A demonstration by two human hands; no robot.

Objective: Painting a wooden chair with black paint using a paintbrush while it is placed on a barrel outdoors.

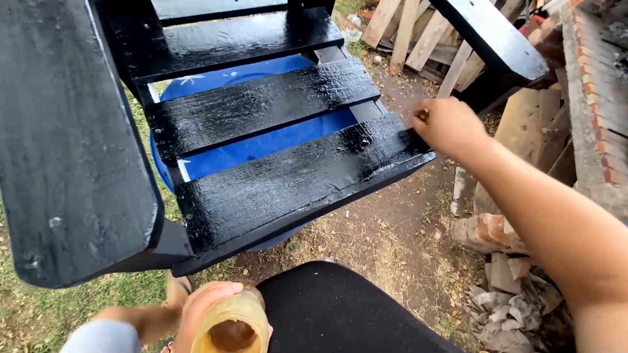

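Curled shut around a small brush handle with a brass-coloured tip (423, 115), the right hand (450, 125) is pressing at the far right end of the nearest slat; the bristles themselves are hidden behind the fingers. That hand is working on a black-painted wooden slatted chair seat (261, 104), where 3 glossy wet slats are lying side by side with gaps between them, and a blue plastic barrel (275, 140) is showing through the gaps underneath. A wide black armrest board (69, 144) is filling the left of the head view. Low in the frame, the left hand (209, 304) is wrapping its fingers around a translucent yellowish plastic jar (232, 327), open at the top with dark liquid inside, held just above a black-clad knee (340, 307). Loose red bricks (487, 232) and crumpled grey rags (510, 310) are lying on the dirt to the right, near stacked pale wooden planks (418, 33)
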